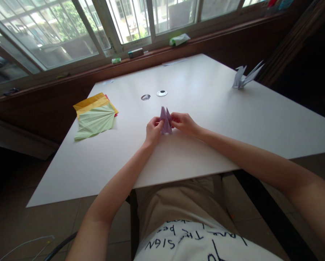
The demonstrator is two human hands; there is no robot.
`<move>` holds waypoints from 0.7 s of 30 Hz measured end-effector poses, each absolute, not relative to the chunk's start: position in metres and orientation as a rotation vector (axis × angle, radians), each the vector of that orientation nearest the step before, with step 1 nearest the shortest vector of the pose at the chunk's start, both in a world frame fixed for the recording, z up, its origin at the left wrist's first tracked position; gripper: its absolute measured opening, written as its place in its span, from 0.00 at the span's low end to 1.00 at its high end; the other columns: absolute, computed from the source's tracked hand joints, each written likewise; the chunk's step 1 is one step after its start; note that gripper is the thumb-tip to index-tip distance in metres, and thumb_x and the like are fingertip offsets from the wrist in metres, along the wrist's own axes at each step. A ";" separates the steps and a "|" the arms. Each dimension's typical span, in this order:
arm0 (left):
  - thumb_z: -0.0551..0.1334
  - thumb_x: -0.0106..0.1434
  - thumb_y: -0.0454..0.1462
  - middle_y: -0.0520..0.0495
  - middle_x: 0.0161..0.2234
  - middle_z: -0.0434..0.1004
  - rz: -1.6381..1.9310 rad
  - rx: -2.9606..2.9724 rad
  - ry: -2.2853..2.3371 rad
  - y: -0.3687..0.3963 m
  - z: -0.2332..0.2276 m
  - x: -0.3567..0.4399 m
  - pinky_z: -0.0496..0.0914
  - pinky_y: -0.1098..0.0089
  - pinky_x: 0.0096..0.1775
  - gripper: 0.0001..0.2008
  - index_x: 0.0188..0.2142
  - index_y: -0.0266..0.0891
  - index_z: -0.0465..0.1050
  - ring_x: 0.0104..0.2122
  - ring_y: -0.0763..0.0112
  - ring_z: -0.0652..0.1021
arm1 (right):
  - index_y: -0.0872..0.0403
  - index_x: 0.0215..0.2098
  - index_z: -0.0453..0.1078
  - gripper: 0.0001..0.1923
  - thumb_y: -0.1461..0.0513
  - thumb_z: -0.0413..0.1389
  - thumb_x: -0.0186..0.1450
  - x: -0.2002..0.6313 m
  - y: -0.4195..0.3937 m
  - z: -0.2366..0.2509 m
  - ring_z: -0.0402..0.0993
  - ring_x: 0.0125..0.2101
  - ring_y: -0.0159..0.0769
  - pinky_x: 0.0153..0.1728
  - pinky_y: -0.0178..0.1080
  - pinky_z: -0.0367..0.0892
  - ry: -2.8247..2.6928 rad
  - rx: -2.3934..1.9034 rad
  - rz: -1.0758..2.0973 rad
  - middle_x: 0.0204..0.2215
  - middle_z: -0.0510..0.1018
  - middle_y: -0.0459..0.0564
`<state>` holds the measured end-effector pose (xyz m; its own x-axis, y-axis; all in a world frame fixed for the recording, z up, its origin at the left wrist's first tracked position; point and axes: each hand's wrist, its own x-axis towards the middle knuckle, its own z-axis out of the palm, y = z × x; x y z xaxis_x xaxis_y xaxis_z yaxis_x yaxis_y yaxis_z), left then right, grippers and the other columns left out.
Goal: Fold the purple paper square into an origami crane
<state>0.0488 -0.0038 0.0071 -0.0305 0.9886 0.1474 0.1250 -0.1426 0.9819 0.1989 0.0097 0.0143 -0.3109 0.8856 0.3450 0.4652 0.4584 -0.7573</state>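
Note:
Between my two hands is a folded piece of purple origami paper (166, 126), with pointed tips at its top. My left hand (153, 129) is closed on its left side, the thumb lying across the front. On the opposite side, the fingers of my right hand (184, 123) pinch the paper's right edge. Both hands are just above or on the white table (205, 108); which one I cannot tell. Part of the paper's sides is hidden behind my fingers.
Creased light green paper (95, 121) overlaps yellow paper (91, 103) at the left. Two round discs (161, 93) lie beyond my hands. A folded white paper crane (242, 79) stands at the right. A tissue pack (179, 39) and a small box (135, 53) rest on the window ledge.

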 end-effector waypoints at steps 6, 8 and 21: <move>0.59 0.55 0.38 0.51 0.25 0.73 1.291 1.387 1.252 -0.004 0.007 0.049 0.67 0.73 0.29 0.06 0.28 0.37 0.68 0.26 0.74 0.74 | 0.57 0.24 0.66 0.04 0.65 0.51 0.56 0.199 0.009 0.016 0.66 0.22 0.29 0.26 0.33 0.58 -1.940 -1.137 0.707 0.21 0.72 0.45; 0.59 0.54 0.38 0.51 0.25 0.73 1.289 1.384 1.251 -0.004 0.007 0.049 0.67 0.73 0.29 0.06 0.28 0.37 0.68 0.26 0.74 0.74 | 0.57 0.24 0.65 0.04 0.65 0.51 0.56 0.199 0.009 0.016 0.66 0.22 0.29 0.26 0.33 0.58 -1.942 -1.139 0.703 0.21 0.72 0.45; 0.59 0.54 0.38 0.51 0.25 0.73 1.298 1.416 1.262 -0.001 0.004 0.048 0.66 0.74 0.28 0.06 0.28 0.37 0.69 0.25 0.75 0.73 | 0.56 0.21 0.60 0.07 0.64 0.50 0.56 0.199 0.009 0.014 0.63 0.22 0.27 0.24 0.31 0.56 -1.978 -1.108 0.688 0.19 0.69 0.43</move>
<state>0.0485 -0.0014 0.0038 -0.0326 0.9851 0.1689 0.1411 -0.1628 0.9765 0.1987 0.0088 0.0139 -0.3407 0.8728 0.3495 0.4677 0.4799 -0.7423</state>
